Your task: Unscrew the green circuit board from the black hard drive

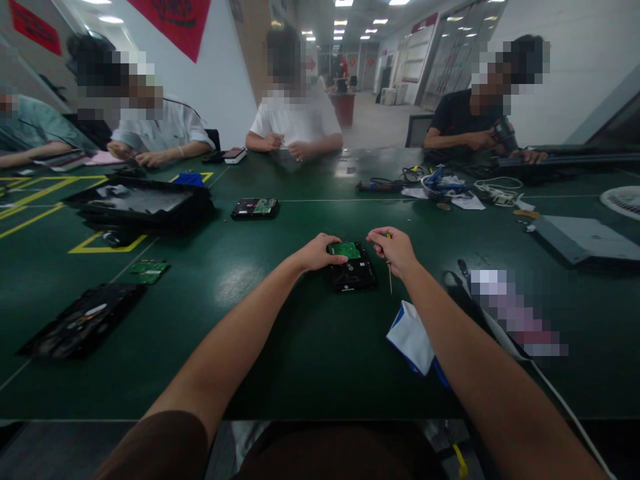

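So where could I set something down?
Bare: between the left hand and the green circuit board; also between the hard drive and near table edge, left of the white cloth. Crowded: beyond the right hand, with tangled cables.

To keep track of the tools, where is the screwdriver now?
In the head view, the screwdriver is in the right hand, just right of the hard drive.

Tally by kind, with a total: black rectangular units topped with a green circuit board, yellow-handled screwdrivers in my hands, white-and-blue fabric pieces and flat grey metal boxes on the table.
Black rectangular units topped with a green circuit board: 2
Yellow-handled screwdrivers, in your right hand: 1
White-and-blue fabric pieces: 1
Flat grey metal boxes: 1
Total: 5
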Demonstrator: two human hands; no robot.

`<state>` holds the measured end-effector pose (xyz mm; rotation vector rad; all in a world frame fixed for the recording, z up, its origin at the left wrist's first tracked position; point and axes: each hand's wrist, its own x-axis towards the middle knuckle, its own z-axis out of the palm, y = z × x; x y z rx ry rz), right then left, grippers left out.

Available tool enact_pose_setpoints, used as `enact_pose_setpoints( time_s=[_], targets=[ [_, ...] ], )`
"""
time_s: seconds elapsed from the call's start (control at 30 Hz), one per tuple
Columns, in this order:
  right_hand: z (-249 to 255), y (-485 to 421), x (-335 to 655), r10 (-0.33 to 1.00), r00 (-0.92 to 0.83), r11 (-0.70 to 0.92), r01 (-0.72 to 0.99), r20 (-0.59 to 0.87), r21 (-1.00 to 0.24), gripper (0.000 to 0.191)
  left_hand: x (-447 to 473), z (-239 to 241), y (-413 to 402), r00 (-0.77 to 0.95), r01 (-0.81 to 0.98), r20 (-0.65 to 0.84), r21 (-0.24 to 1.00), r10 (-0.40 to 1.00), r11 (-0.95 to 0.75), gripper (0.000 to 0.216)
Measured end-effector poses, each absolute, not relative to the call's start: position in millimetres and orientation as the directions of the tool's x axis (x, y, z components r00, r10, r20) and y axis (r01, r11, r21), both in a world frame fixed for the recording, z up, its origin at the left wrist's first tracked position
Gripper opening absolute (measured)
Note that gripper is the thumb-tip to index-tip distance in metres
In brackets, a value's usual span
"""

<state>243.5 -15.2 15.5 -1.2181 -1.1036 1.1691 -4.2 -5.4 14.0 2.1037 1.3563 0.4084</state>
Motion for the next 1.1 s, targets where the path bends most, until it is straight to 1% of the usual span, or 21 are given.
enact_pose_setpoints(
  time_s=[0.1, 0.23, 0.33, 0.43, 0.47, 0.57, 0.7, 0.8, 0.9, 1.1],
  targets=[
    [30.8, -17.7, 238.7, 0.995, 0.097, 0.019, -0.056, 0.014, -0.998, 0.017, -4.2, 13.0, -5.8, 0.437, 0.71, -0.034, 0.626, 0.899, -0.322, 0.08],
    [41.1, -21.3, 233.7, 0.999, 0.052, -0.012, -0.008, -0.012, -1.0, 0.016, -4.0, 14.1, -6.4, 0.454, 0.703, -0.028, 0.625, 0.891, -0.338, 0.082],
    [34.7, -23.4, 233.6, 0.998, 0.052, -0.021, 0.089, -0.017, -0.996, 0.014, -2.9, 16.9, -7.8, 0.498, 0.687, -0.045, 0.63, 0.866, -0.362, 0.079],
    [22.2, -25.0, 239.4, 0.995, 0.094, -0.008, 0.226, 0.014, -0.974, 0.011, -0.2, 19.6, -10.4, 0.543, 0.664, -0.05, 0.638, 0.838, -0.391, 0.077],
    [18.4, -25.6, 242.3, 0.994, 0.097, 0.01, 0.292, 0.04, -0.956, 0.01, 0.9, 20.2, -11.4, 0.555, 0.656, -0.049, 0.64, 0.831, -0.4, 0.078],
    [10.5, -27.8, 250.3, 0.989, 0.006, 0.125, 0.493, 0.147, -0.861, 0.011, 3.6, 21.5, -14.1, 0.572, 0.645, -0.054, 0.646, 0.818, -0.408, 0.077],
    [7.2, -29.8, 251.3, 0.976, -0.121, 0.216, 0.625, 0.18, -0.75, 0.011, 4.1, 21.4, -15.5, 0.571, 0.64, -0.05, 0.652, 0.819, -0.407, 0.077],
    [6.2, -29.0, 246.8, 0.962, -0.153, 0.267, 0.716, 0.228, -0.645, 0.01, 3.1, 19.9, -14.8, 0.563, 0.64, -0.046, 0.655, 0.825, -0.401, 0.08],
    [4.9, -28.0, 243.7, 0.946, -0.169, 0.306, 0.748, 0.276, -0.589, 0.011, 2.3, 17.8, -13.4, 0.558, 0.634, -0.049, 0.668, 0.828, -0.388, 0.082],
    [3.9, -28.0, 244.3, 0.916, -0.248, 0.389, 0.746, 0.316, -0.541, 0.013, 2.6, 14.2, -11.7, 0.555, 0.604, -0.037, 0.705, 0.831, -0.372, 0.085]
  ],
)
